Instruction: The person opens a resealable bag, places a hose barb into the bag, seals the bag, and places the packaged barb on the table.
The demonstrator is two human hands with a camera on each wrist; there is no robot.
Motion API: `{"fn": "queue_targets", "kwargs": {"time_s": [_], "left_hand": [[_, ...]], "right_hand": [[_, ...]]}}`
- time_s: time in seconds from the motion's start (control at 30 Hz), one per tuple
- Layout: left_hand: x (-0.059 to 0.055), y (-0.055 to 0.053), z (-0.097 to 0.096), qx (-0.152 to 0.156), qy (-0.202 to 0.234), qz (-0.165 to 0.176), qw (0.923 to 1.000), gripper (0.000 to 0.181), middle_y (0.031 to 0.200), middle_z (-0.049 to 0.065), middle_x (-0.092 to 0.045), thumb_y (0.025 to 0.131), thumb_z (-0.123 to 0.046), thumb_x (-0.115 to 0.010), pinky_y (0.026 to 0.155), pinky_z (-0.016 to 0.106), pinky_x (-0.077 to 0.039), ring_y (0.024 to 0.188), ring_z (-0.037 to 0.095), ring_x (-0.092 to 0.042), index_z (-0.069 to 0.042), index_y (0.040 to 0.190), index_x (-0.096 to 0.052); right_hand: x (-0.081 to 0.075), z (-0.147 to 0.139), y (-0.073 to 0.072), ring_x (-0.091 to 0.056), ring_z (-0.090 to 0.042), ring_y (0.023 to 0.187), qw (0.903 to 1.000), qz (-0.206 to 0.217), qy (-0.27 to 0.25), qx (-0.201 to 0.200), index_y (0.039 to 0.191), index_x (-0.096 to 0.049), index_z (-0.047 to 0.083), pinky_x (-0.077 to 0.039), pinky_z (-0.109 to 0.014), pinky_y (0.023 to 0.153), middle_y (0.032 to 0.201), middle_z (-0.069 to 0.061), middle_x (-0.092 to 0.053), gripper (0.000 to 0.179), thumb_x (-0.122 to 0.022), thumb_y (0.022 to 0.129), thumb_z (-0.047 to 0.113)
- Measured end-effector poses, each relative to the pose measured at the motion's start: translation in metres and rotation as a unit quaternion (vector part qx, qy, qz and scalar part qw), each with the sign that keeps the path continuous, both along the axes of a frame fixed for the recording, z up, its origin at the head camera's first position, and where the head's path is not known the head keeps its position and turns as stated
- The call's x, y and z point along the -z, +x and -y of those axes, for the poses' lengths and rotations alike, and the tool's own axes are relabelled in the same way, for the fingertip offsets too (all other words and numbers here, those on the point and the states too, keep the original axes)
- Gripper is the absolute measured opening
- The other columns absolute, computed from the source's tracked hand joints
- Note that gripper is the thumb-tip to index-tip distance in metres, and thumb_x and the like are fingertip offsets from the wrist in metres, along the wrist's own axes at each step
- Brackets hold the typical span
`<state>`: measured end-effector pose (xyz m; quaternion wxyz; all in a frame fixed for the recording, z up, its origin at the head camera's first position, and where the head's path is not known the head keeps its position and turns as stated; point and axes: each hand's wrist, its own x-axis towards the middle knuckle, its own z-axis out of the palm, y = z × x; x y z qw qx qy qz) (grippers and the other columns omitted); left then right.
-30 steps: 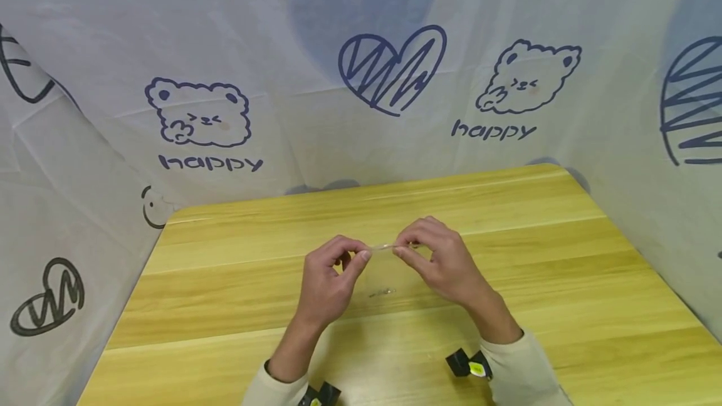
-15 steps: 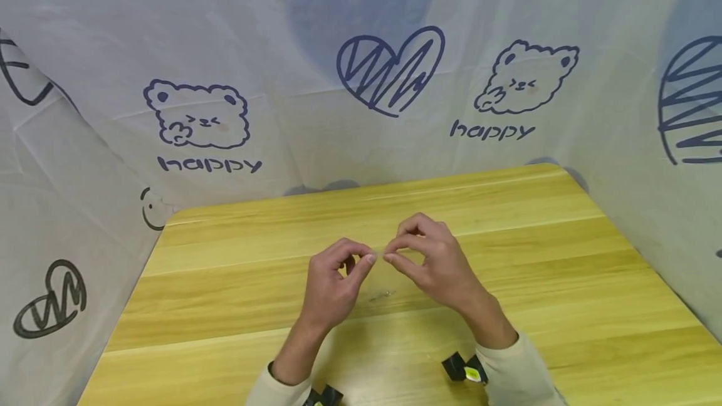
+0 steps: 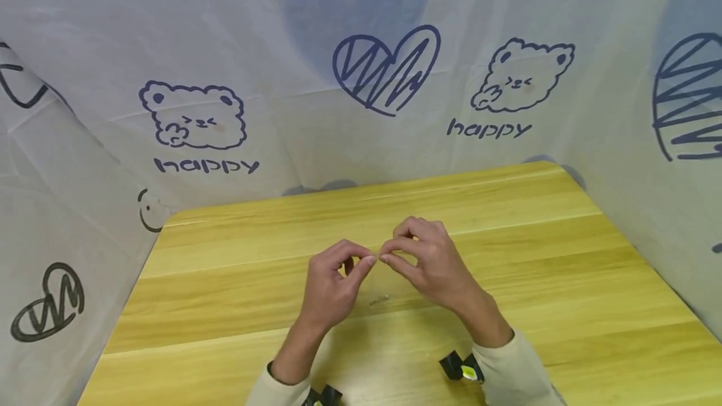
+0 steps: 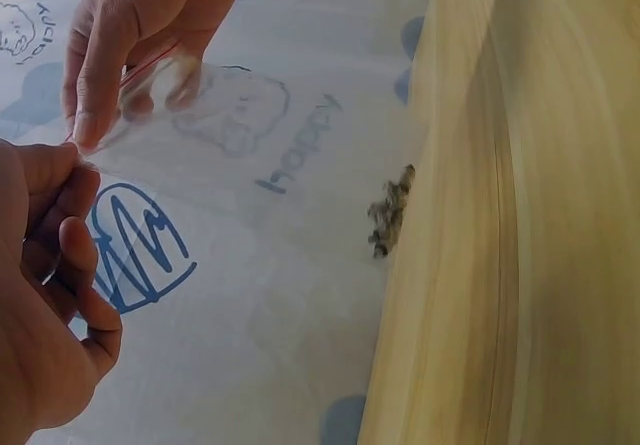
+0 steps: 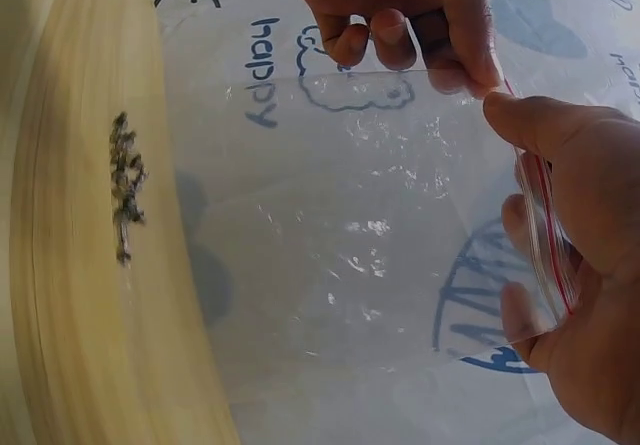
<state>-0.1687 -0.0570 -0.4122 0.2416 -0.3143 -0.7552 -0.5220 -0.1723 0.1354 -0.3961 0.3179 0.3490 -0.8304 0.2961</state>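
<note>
A clear zip bag [image 5: 330, 205] with a red line along its seal [image 5: 545, 210] hangs from both hands above the table. My left hand [image 3: 329, 284] pinches the seal end between thumb and index finger. Right beside it, my right hand [image 3: 440, 265] pinches the same seal with thumb and index finger, the fingertips of both hands almost meeting. In the right wrist view, the other right fingers lie behind the bag. A cluster of small dark metallic pieces [image 5: 127, 190], too blurred to name, shows at the bag's low end.
The wood-grain table [image 3: 225, 293] spreads under both hands. A white cloth [image 3: 304, 136] printed with bears and hearts hangs behind and at both sides. Black wrist devices [image 3: 462, 366] sit at the cuffs.
My right hand has slid left along the seal to my left hand; the stretch of bag edge between them has closed up. The left hand has shifted slightly right and down.
</note>
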Motion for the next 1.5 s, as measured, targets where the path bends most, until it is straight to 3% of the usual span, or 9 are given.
{"fn": "queue_targets", "kwargs": {"time_s": [0.27,0.57,0.73,0.87,1.0,1.17,1.33,1.5], "left_hand": [[-0.004,-0.004,0.004,-0.017,-0.013,-0.020,0.9996,0.007,0.073,0.004,-0.066,0.087,-0.005,-0.068,0.053,0.026,-0.042,0.059,0.007,-0.045,-0.010,0.084,-0.071],[-0.012,-0.008,0.022,-0.040,0.018,0.010,0.9990,0.008,0.072,0.004,-0.065,0.088,-0.003,-0.068,0.060,0.024,-0.042,0.062,0.008,-0.046,-0.009,0.083,-0.071],[-0.013,-0.007,0.028,-0.024,0.005,0.032,0.9992,0.009,0.073,0.001,-0.065,0.087,-0.004,-0.069,0.060,0.024,-0.042,0.062,0.008,-0.047,-0.011,0.083,-0.071],[-0.012,-0.007,0.037,0.006,-0.031,0.111,0.9934,0.009,0.072,0.000,-0.065,0.089,-0.009,-0.068,0.060,0.025,-0.042,0.062,0.009,-0.048,-0.014,0.082,-0.070],[-0.006,-0.011,0.045,0.039,-0.078,0.218,0.9721,0.010,0.075,0.002,-0.066,0.092,-0.015,-0.065,0.059,0.025,-0.040,0.063,0.012,-0.049,-0.011,0.086,-0.070],[0.013,-0.027,0.043,0.027,-0.105,0.300,0.9479,0.010,0.082,0.008,-0.067,0.094,-0.018,-0.063,0.057,0.023,-0.040,0.064,0.015,-0.051,-0.011,0.091,-0.069],[0.034,-0.046,0.036,-0.029,-0.134,0.311,0.9404,0.011,0.086,0.005,-0.067,0.095,-0.024,-0.062,0.058,0.025,-0.044,0.068,0.013,-0.053,-0.016,0.094,-0.070],[0.040,-0.062,0.031,-0.100,-0.167,0.291,0.9367,0.013,0.086,-0.002,-0.066,0.095,-0.026,-0.061,0.061,0.028,-0.045,0.069,0.013,-0.053,-0.017,0.095,-0.071]], "right_hand": [[-0.004,-0.010,-0.001,-0.052,-0.009,0.078,0.9995,0.020,0.020,0.011,0.082,-0.074,0.015,-0.041,-0.039,0.076,0.083,0.006,-0.057,0.011,-0.074,0.084,0.025],[-0.008,-0.037,-0.004,-0.047,-0.007,0.077,0.9987,0.050,-0.011,-0.004,0.083,-0.074,0.013,-0.039,-0.029,0.072,0.083,0.007,-0.055,0.009,-0.070,0.088,0.020],[-0.012,-0.047,-0.002,-0.048,-0.006,0.078,0.9954,0.093,-0.009,-0.020,0.083,-0.073,0.016,-0.041,-0.024,0.069,0.084,0.009,-0.054,0.005,-0.073,0.085,0.012],[-0.014,-0.051,0.001,-0.050,-0.005,0.076,0.9782,0.202,-0.004,-0.049,0.087,-0.071,0.017,-0.044,-0.022,0.066,0.083,0.011,-0.056,0.004,-0.069,0.090,0.019],[-0.008,-0.050,-0.002,-0.054,-0.007,0.075,0.9551,0.291,-0.009,-0.056,0.091,-0.068,0.020,-0.048,-0.024,0.068,0.082,0.011,-0.060,0.007,-0.064,0.094,0.024],[0.013,-0.044,-0.019,-0.052,-0.011,0.070,0.9431,0.332,-0.022,-0.009,0.094,-0.069,0.017,-0.046,-0.024,0.063,0.079,0.006,-0.062,0.010,-0.062,0.095,0.024],[0.039,-0.035,-0.034,-0.050,-0.014,0.070,0.9212,0.383,-0.035,0.058,0.102,-0.069,0.012,-0.044,-0.026,0.062,0.083,-0.003,-0.064,0.016,-0.059,0.097,0.024],[0.057,-0.026,-0.056,-0.053,-0.015,0.075,0.9053,0.412,-0.045,0.095,0.104,-0.069,0.013,-0.045,-0.030,0.069,0.087,-0.003,-0.065,0.017,-0.058,0.098,0.025]]}}
